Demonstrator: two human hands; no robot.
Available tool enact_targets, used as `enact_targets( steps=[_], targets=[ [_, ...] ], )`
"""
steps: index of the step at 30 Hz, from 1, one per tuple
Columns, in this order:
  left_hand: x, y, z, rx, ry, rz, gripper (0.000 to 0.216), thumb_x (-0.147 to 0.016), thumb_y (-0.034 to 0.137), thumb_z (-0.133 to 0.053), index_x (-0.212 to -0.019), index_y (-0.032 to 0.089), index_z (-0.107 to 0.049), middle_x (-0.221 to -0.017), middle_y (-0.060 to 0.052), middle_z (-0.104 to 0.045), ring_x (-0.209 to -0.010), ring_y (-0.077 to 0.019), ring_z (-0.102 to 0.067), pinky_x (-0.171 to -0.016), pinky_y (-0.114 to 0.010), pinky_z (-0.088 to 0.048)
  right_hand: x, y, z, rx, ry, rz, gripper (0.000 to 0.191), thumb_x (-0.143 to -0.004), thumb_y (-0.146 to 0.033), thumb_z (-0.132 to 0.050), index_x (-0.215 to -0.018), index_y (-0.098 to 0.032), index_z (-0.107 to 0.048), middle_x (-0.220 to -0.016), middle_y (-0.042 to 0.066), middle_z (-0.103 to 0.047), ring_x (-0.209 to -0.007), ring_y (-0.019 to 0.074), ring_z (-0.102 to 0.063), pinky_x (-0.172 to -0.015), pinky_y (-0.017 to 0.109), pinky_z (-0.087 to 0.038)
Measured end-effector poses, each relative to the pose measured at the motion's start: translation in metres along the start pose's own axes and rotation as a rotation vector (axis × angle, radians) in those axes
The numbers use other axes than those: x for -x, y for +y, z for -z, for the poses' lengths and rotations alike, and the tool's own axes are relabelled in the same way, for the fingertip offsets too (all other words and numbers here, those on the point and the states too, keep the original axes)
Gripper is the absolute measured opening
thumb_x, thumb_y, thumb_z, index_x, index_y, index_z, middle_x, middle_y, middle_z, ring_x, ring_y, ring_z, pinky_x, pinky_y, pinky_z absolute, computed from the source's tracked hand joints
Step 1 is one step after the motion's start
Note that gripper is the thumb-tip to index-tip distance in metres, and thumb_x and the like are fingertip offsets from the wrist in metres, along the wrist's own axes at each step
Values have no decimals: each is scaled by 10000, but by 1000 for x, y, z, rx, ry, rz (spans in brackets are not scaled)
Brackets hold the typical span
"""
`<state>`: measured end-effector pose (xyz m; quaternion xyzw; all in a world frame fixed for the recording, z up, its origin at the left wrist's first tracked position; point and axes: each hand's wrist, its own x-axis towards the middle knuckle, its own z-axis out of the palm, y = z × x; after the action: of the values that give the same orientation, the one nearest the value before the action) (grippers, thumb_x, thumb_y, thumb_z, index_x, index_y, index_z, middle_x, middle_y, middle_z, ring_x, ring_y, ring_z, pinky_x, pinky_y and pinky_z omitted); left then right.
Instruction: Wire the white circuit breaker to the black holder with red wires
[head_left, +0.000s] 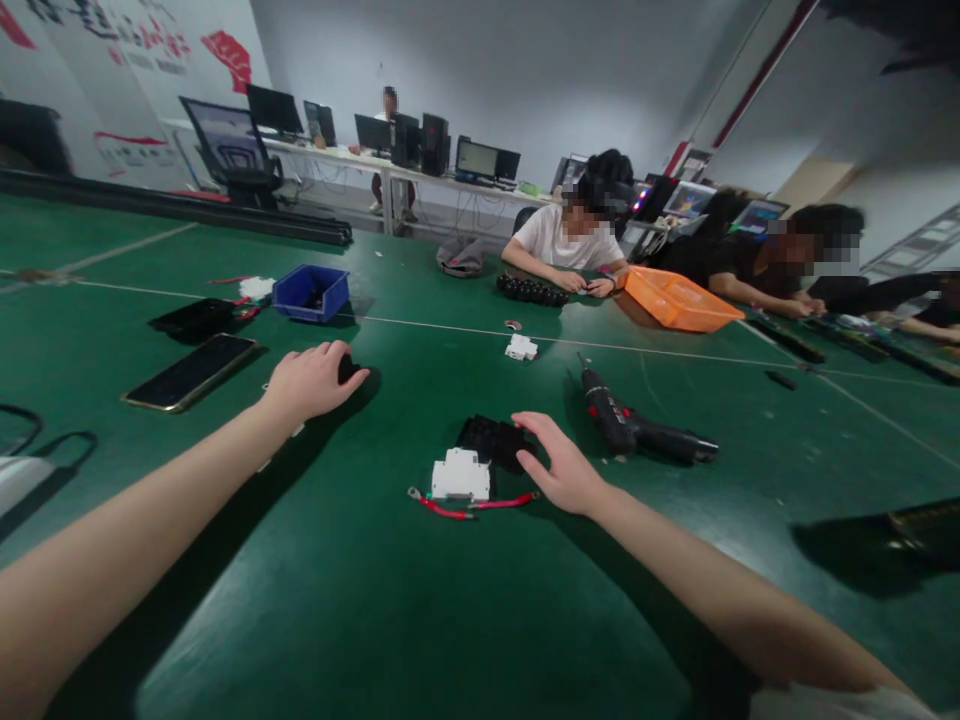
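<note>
My left hand [311,382] is closed round a small black piece [347,369], mostly hidden by the fingers, over the left part of the green table. My right hand [562,462] has its thumb and fingers at the right edge of a black plastic housing [487,438], gripping it on the table. Directly in front of that housing lies a white circuit breaker [460,475]. Nearest to me are two short red cables, one left [442,510] and one right [504,503], with metal lugs at their ends.
A black electric screwdriver [626,425] lies right of my right hand. On the left are a phone [191,373], a black tray [193,319] and a blue bin [311,296]. Another white breaker [521,347] lies farther back. Across the table, a person [566,240] works beside an orange basket [679,300].
</note>
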<state>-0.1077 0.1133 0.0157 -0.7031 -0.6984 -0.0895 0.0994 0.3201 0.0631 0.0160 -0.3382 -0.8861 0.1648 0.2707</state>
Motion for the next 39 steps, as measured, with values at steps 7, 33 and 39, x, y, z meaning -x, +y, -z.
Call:
enact_targets(
  steps=[7, 33, 39],
  targets=[
    [2, 8, 8, -92, -30, 20, 542, -923, 589, -415, -1196, 154, -586, -1194, -197, -641, -1066, -365, -633, -814, -434, -488, -4, -3, 3, -23, -8, 30, 356, -999, -304, -523, -1341, -207, -527, -1347, 150, -576, -1257, 289, -564, -1066, 523, -503],
    [4, 9, 8, -200, 4, -76, 441, -978, 516, -347, -928, 200, -650, -950, -102, -683, -820, -272, -651, -644, -351, -407, -3, -14, 8, 38, -62, 9, 519, -865, -262, -659, -1346, -166, -490, -1262, 140, -583, -975, 243, -639, -742, 371, -590],
    [3, 6, 7, -205, 36, -145, 411, -972, 460, -351, -885, 193, -650, -894, -108, -672, -865, -284, -650, -662, -359, -429, -3, -13, 8, 25, -66, 9, 509, -865, -265, -664, -1337, -175, -497, -1259, 135, -582, -972, 236, -641, -752, 368, -589]
  ],
)
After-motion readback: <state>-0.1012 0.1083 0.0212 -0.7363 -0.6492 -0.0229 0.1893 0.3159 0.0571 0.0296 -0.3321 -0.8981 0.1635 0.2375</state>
